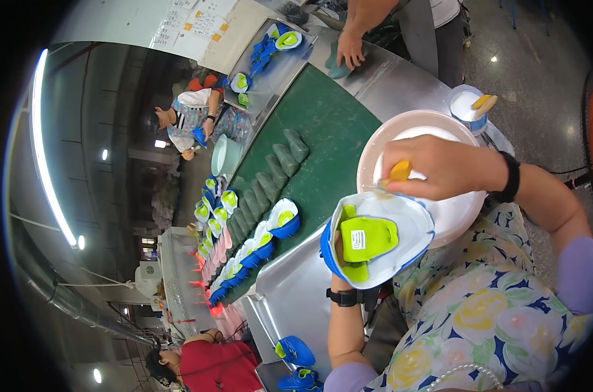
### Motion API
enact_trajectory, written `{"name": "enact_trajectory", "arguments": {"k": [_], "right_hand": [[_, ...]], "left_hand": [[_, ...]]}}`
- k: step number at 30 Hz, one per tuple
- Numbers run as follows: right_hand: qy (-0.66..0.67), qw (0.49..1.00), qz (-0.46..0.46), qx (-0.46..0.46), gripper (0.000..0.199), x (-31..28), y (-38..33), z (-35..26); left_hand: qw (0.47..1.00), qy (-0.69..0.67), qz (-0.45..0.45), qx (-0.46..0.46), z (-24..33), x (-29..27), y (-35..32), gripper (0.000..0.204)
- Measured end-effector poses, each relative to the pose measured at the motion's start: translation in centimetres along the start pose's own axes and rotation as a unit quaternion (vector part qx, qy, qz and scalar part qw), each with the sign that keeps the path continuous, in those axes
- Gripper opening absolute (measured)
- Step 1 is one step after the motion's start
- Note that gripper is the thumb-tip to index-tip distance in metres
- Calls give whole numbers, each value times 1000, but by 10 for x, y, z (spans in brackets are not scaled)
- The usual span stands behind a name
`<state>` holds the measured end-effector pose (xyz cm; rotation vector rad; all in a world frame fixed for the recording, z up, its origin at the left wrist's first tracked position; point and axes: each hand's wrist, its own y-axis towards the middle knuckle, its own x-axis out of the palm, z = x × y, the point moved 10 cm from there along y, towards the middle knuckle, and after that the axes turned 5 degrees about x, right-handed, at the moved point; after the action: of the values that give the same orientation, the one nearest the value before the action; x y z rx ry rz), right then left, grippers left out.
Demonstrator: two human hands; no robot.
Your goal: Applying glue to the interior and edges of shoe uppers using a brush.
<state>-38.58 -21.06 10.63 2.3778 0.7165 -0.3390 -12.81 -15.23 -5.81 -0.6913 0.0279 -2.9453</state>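
My left hand [339, 247], mostly hidden behind it, holds up a blue shoe upper [411, 228] with a white underside and a bright green lining and tongue. The fingers of my right hand [440, 163] are closed around a brush with a yellow handle [399, 171]. Its blurred tip is at the upper edge of the white underside. Just behind and under my right hand is a wide pale pink basin [369, 140] with white liquid in it.
A green conveyor belt [322, 124] carries a row of grey shoe lasts [286, 160] and several blue uppers [283, 219]. A tub with a second yellow-handled brush [466, 104] stands beyond the basin. A co-worker's hand [350, 52] touches grey lasts. Other people sit along the belt.
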Motion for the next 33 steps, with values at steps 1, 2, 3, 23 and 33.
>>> {"name": "enact_trajectory", "arguments": {"k": [1,2,3,23,33], "right_hand": [[-4,1000,2,4,17,6,-1,0],[-56,997,-8,-53,16,18,0,-7],[-108,988,-19,-110,16,27,-3,-14],[-59,976,114,174,18,-34,-22,37],[49,912,138,383,13,-19,-75,102]], "left_hand": [[1000,5,0,0,-1,-2,3,46],[1000,11,-1,2,-3,-4,3,46],[1000,17,-2,4,-4,-9,2,45],[965,79,213,134,10,-154,43,38],[915,286,277,66,15,-297,169,56]]}}
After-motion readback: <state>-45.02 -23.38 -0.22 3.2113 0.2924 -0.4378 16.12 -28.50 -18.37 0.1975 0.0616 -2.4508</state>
